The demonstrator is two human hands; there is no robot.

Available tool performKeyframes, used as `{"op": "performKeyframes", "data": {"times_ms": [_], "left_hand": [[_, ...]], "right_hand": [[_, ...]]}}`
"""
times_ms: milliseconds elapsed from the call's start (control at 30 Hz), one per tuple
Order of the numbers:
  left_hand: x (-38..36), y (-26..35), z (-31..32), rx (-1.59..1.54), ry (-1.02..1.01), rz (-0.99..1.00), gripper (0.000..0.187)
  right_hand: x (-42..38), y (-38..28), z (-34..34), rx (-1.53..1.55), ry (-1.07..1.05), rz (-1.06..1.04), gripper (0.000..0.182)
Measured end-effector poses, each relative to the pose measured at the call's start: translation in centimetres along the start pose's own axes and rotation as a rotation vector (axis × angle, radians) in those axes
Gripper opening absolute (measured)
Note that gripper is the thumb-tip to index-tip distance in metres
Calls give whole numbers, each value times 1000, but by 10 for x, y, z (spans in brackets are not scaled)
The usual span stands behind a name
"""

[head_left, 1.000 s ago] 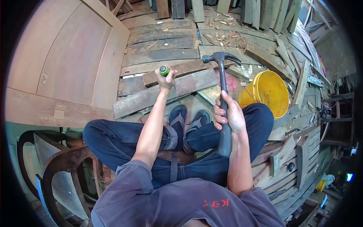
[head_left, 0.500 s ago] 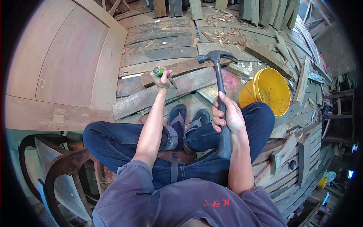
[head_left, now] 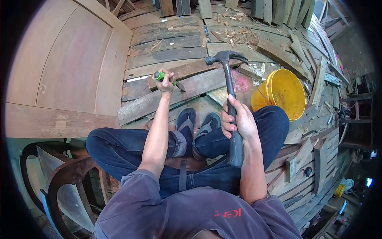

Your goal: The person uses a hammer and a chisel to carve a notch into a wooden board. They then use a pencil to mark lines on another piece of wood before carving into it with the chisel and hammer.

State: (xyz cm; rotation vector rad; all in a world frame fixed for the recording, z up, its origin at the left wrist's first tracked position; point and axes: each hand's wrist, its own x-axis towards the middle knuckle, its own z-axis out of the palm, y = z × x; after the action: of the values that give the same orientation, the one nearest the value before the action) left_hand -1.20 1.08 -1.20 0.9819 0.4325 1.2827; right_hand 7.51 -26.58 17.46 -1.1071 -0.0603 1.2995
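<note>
My left hand [head_left: 166, 83] is closed round the green and black handle of a chisel [head_left: 159, 75]. The chisel's blade slants down to the right, its tip close over a grey, weathered plank [head_left: 202, 84] that lies diagonally before my feet. In my right hand [head_left: 241, 120] is a claw hammer [head_left: 229, 77], gripped by its dark handle, with the head raised up and away from me. The hammer head overlaps the far end of the planks in this view, its claw turned to the right. A second, browner timber [head_left: 185, 71] lies just behind the grey plank.
A yellow bucket [head_left: 287, 95] stands beside my right knee. To the left is a large wooden panel [head_left: 75, 59], with a dark curved wooden frame [head_left: 63, 175] below it. Wood chips [head_left: 234, 36] and loose offcuts [head_left: 282, 59] litter the plank floor ahead.
My left hand has moved slightly left and up and tilted the chisel, so more of its blade shows. The hammer has shifted a little to the left and up.
</note>
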Motion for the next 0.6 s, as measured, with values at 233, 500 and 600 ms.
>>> {"op": "performKeyframes", "data": {"times_ms": [233, 500, 600], "left_hand": [[3, 0, -9, 15, -25, -11, 19], [4, 1, -12, -32, -31, 9, 21], [4, 2, -14, -29, -22, 3, 21]], "right_hand": [[-3, -1, 6, -19, 41, -13, 37], [-3, -2, 2, -8, 23, -11, 36], [-3, -1, 2, -8, 16, -8, 36]]}}
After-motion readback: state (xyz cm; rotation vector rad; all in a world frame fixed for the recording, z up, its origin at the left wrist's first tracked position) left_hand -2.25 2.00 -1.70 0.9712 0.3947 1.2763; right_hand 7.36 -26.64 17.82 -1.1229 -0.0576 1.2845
